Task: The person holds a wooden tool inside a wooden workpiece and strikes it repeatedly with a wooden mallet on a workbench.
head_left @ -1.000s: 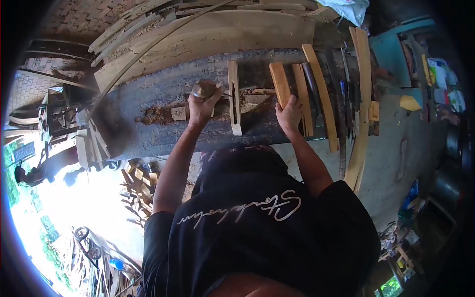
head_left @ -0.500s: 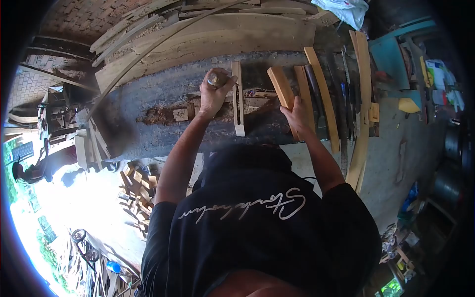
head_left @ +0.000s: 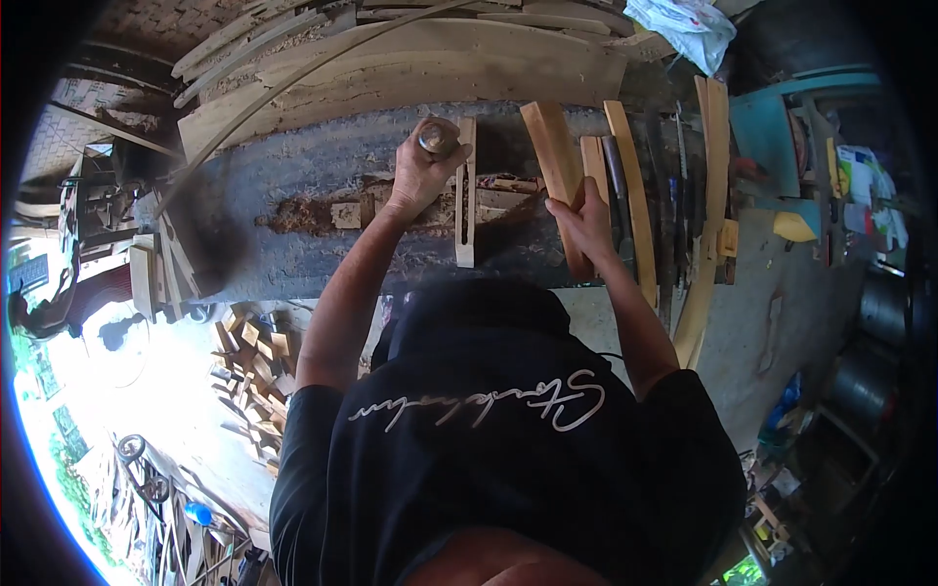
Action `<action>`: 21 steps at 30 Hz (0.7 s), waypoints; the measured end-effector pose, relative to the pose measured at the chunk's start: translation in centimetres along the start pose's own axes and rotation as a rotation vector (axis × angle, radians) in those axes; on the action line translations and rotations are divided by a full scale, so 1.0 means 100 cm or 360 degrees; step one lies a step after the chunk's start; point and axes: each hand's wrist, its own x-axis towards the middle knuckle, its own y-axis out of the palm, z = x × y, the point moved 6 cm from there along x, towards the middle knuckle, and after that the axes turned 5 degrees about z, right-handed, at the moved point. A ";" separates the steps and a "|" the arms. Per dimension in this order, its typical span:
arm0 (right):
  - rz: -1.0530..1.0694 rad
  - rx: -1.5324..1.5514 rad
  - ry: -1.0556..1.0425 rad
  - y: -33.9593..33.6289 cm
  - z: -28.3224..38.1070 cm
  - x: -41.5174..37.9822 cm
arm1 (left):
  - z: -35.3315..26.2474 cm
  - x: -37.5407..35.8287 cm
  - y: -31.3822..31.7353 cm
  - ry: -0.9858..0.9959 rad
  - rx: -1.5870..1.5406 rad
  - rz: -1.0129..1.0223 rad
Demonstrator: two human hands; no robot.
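My left hand (head_left: 422,176) is closed around a tool handle, whose round end (head_left: 438,139) points up at the camera; the tool's lower part is hidden. Right beside it, a pale slotted wooden bar (head_left: 466,230) lies across the dark workbench (head_left: 322,161). My right hand (head_left: 584,220) grips a long, thick wooden block (head_left: 550,146), with the thumb on its near part. Below the slotted bar, a worn hollow in the bench holds wood bits and shavings (head_left: 303,216).
Wooden strips (head_left: 630,181), a dark chisel-like tool (head_left: 615,166) and other long tools lie to the right. Wide boards (head_left: 469,63) line the bench's far side. Wood offcuts (head_left: 256,366) are heaped on the floor at left. A white plastic bag (head_left: 689,29) is at top right.
The wooden block in my right hand has swung more upright and reaches farther up the view. My left hand has shifted slightly with the handle. The whole view has moved a little.
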 end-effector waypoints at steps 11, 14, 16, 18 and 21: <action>0.0074 0.0135 -0.0122 0.000 0.029 0.022 | 0.003 0.008 0.003 0.0005 -0.0041 0.0132; 0.0065 0.0159 -0.0175 0.001 0.034 0.024 | 0.002 0.010 0.004 -0.0019 -0.0013 0.0150; 0.0057 0.0170 -0.0206 -0.001 0.039 0.024 | -0.001 0.012 0.004 -0.0009 0.0024 0.0163; 0.0070 0.0140 -0.0196 -0.001 0.041 0.025 | -0.004 0.013 0.003 -0.0013 0.0048 0.0165; 0.0086 0.0203 -0.0171 0.004 0.025 0.030 | -0.004 0.015 0.001 -0.0032 0.0082 0.0182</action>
